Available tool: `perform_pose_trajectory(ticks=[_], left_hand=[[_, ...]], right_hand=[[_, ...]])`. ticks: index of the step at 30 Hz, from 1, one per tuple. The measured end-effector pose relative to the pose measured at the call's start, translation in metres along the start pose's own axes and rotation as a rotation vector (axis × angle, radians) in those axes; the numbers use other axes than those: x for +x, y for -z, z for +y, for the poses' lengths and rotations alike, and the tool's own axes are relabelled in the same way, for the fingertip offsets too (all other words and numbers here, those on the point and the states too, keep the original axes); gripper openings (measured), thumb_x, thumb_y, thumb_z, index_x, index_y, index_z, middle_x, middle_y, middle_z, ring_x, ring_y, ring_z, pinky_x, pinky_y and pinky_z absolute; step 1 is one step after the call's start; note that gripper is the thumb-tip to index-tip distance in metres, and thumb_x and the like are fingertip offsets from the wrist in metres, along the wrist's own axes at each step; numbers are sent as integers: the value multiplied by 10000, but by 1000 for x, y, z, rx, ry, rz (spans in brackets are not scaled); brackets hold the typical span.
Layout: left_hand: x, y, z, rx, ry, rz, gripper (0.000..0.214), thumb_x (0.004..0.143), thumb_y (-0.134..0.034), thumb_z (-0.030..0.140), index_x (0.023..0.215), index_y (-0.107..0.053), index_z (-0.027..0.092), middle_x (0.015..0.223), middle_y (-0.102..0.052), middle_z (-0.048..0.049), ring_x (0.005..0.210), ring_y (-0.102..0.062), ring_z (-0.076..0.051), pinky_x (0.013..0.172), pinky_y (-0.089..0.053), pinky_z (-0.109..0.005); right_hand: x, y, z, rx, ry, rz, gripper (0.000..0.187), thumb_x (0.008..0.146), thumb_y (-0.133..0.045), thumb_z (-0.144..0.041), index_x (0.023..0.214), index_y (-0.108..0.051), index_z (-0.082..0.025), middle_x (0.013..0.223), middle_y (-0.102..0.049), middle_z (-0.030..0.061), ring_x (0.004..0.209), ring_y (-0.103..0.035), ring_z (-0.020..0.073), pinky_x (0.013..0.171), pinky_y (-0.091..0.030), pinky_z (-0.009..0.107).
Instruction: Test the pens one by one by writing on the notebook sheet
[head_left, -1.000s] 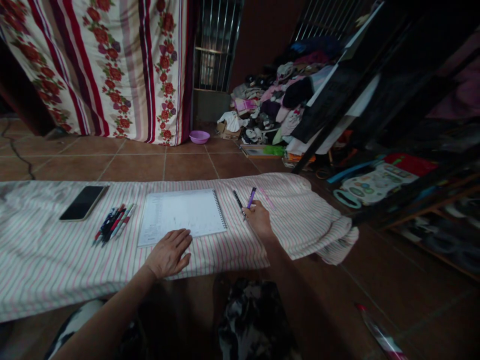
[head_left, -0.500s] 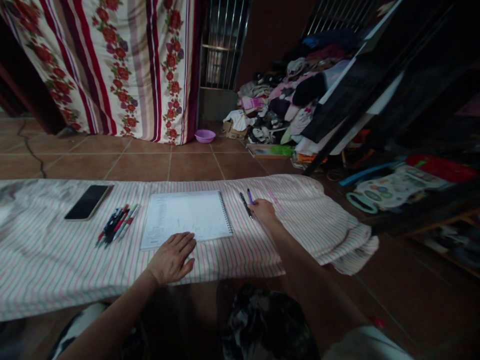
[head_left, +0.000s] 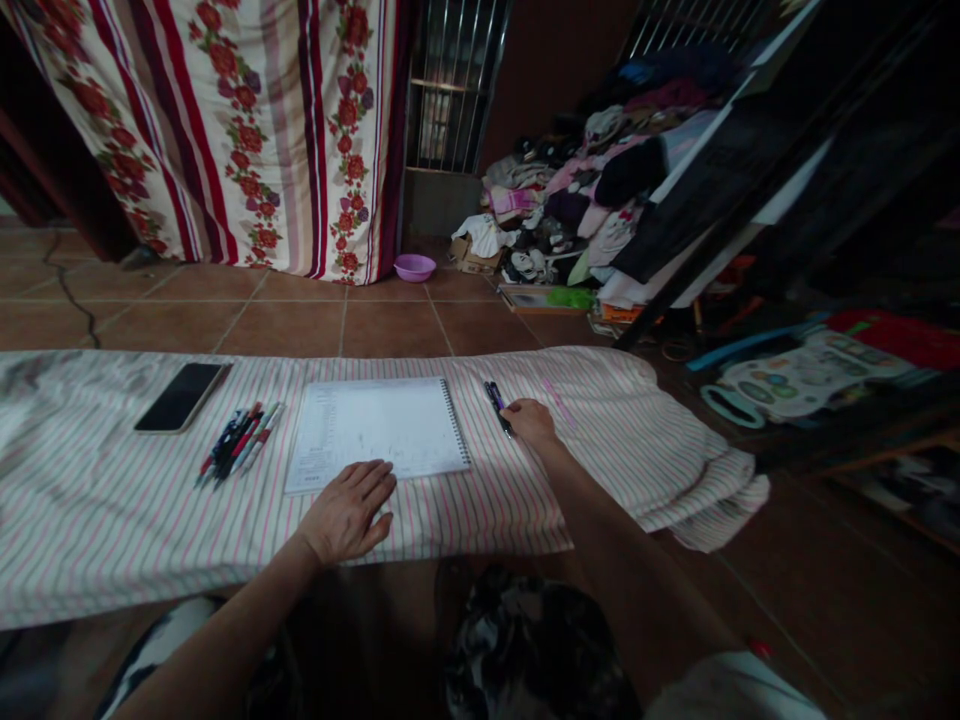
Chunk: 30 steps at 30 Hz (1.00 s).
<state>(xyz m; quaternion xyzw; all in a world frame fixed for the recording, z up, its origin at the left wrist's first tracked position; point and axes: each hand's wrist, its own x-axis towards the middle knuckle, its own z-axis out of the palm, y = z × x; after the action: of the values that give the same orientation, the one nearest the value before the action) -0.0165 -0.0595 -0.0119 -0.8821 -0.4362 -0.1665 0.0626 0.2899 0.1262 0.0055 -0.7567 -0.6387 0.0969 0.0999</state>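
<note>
My left hand (head_left: 346,512) lies flat, fingers spread, on the striped cloth (head_left: 112,510) at the lower edge of a white spiral notebook (head_left: 379,428). My right hand (head_left: 531,422) rests on the cloth right of the notebook, fingers closed round a purple pen (head_left: 496,395) that lies low beside a black pen (head_left: 493,400). A pale pink pen (head_left: 559,403) lies just right of that hand. Left of the notebook lies a bunch of several pens (head_left: 238,441), and further left a black phone (head_left: 182,396), face up.
The cloth covers a low surface on a brown tiled floor. Behind hang a flowered curtain (head_left: 225,130) and a metal grille (head_left: 457,85). A purple bowl (head_left: 415,267), a heap of clothes (head_left: 585,210) and a dark shelf with toys (head_left: 787,375) stand at the right.
My right hand has lowered the purple pen from upright to nearly flat beside the black pen. The view has shifted slightly. My left hand has stayed put.
</note>
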Motion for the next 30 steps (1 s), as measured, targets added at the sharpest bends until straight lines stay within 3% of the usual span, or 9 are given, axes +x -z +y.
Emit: perform_pose_trajectory(ticks=[9,14,20,25,27,30], left_hand=[[-1,-1,0,-3,9,1,388,840,-437,324,1143,-567,120,1223,-569,-149,1132,-497,-272,942,-402,-426],[-2,-1,0,-12,10,5,395,837,-441,326,1157,-557,126,1226,-565,-150,1139,-491,-271,945,-400,-429],[-2,-1,0,-15,1,34,391,838,-435,325,1155,-558,133,1210,-576,-145,1124,-502,-264,937,-410,-425],[-2,0,0,-15,-6,32,381,841,-425,314,1147,-559,131,1207,-575,-150,1118,-506,-264,936,-409,-429],[-2,0,0,-6,-6,22,386,843,-420,315,1152,-552,126,1215,-568,-154,1121,-501,-266,938,-405,-430],[-3,0,0,-8,1,6,396,837,-426,324,1164,-539,132,1226,-560,-150,1128,-492,-267,943,-397,-429]], right_hand=[[-29,7,-19,24,22,94,289,826,-459,-334,960,-681,-205,951,-682,91,895,-627,213,719,-438,279],[-55,8,-37,51,131,187,313,845,-423,-285,1032,-650,-176,1053,-630,128,975,-584,246,795,-423,320],[-77,4,-51,135,268,143,257,808,-469,-185,949,-679,-138,986,-650,131,956,-589,225,849,-422,310],[-103,-7,-73,284,419,82,313,764,-441,-60,894,-693,-195,960,-670,38,934,-600,117,877,-425,199],[-114,-16,-81,350,444,77,325,758,-431,-69,873,-695,-220,947,-663,27,893,-611,119,840,-461,219],[-128,-32,-89,677,464,101,301,733,-437,-91,824,-692,-222,888,-661,32,864,-615,153,808,-494,281]])
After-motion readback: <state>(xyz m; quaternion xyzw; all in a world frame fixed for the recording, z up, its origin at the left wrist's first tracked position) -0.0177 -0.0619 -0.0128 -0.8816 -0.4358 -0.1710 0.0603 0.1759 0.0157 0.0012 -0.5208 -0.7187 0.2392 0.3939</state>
